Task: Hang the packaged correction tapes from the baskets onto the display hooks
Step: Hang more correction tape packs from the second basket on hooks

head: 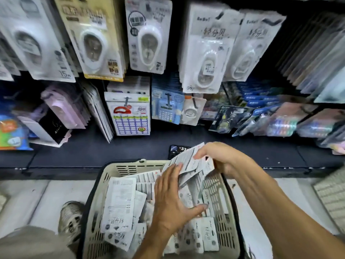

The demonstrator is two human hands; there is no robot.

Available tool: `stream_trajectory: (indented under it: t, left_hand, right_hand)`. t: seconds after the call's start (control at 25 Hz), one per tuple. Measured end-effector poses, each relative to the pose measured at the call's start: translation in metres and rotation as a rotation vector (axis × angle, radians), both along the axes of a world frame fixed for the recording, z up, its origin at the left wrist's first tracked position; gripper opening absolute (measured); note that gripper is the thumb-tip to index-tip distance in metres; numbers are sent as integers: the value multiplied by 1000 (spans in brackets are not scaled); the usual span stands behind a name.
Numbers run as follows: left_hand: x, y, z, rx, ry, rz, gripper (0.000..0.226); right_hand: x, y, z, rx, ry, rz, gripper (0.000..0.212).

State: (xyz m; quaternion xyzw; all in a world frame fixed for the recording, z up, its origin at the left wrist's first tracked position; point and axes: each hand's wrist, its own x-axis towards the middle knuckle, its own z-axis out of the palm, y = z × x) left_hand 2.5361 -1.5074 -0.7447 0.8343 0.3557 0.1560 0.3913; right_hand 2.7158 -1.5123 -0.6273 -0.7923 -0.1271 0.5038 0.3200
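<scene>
The right hand [214,157] grips a fanned stack of packs [190,169], thumb curled over the top cards, holding them tilted above the far right corner of the basket [128,168]. The left hand [171,199] lies against the stack's near side with fingers straight and spread, thumb reaching right toward the lower cards; it curls round nothing. More packs [119,204] lie loose in the basket, mostly printed backs up, heaped across its floor from the left wall to the near right corner. The basket stands on the pale floor, its far rim close to the dark shelf base [93,152]. A phone [177,149] lies on that base just beyond the stack. Above, correction tapes [204,49] hang in rows on hooks. A shoe [71,219] sits left of the basket
</scene>
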Motion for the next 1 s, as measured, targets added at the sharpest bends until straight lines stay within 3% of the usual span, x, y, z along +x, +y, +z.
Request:
stream_trajectory:
  t: [0.08,0.16,0.32,0.4,0.52,0.56,0.64,0.76,0.92,1.0]
  left_hand:
    - [18,-10,25,53,-203,46,112]
    - [31,-15,54,-25,-381,87,102]
    - [53,-5,105,-277,-601,153,78]
    - [61,0,127,-447,-716,168,71]
    - [67,5,155,-693,-868,181,70]
    - [69,7,163,-762,-917,163,70]
    - [74,17,184,-816,-975,113,69]
    - [81,38,218,-800,-943,84,73]
    - [89,59,248,-774,-800,-68,78]
    - [91,68,257,-782,-743,-139,71]
  right_hand:
    - [4,-20,34,72,110,-27,10]
    - [4,-37,67,144,152,-44,12]
    - [4,-57,122,304,193,-29,57]
    - [6,-63,140,441,-13,-53,62]
    - [16,-81,142,685,-574,-145,27]
    - [17,-85,141,692,-644,-62,25]
    - [14,-83,137,739,-523,135,44]
    - [16,-60,136,873,-403,92,58]
    - [32,-54,143,1042,-117,-132,36]
    - [39,-58,146,1073,-100,-272,32]
